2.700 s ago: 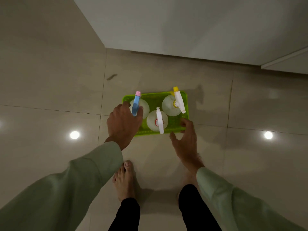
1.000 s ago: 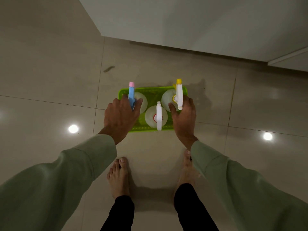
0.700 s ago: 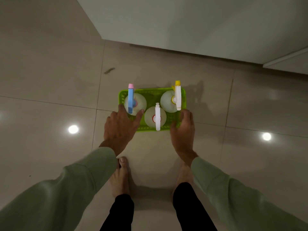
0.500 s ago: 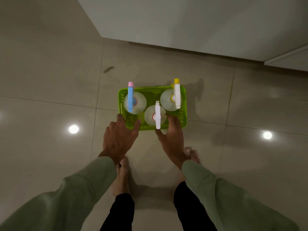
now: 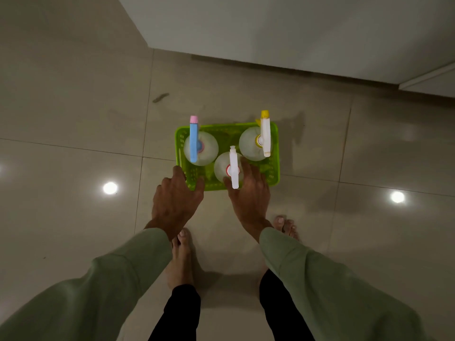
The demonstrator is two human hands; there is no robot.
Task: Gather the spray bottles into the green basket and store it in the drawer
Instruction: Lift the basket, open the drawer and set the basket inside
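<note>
1. Since 0.5 s ago: right hand (image 5: 248, 193) slid further over the near rim, fingers now reaching past the white-top bottle (image 5: 227, 168); left hand (image 5: 176, 198) barely shifted, same near-left corner. Basket and bottles unchanged.
2. Basket (image 5: 274, 168): bright green plastic, rectangular, rounded corners, slotted mesh walls. Sits flat on the floor (image 5: 73, 119), just ahead of two bare feet.
3. Three bottles upright inside, translucent round bodies seen from above, long narrow trigger heads.
4. Blue-top bottle (image 5: 200, 147): blue head, pink nozzle, far-left of basket.
5. Yellow-top bottle (image 5: 254, 143): white head, yellow nozzle, far-right.
6. White-top bottle: white head, red collar, near-centre, close to the other two.
7. Left hand: fingers spread, curled over the near-left corner, touching the rim; grip not closed.
8. Right hand: fingers spread loosely, lying over the near rim and against the white-top bottle; whether it grips anything, cannot tell.
9. Floor: glossy beige tiles, thin grout lines, two round light reflections, one small dark smudge.
10. Cabinet (image 5: 270, 28): smooth pale flat panel beyond the basket.
11. Sleeves pale green, soft fabric; trousers black.
</note>
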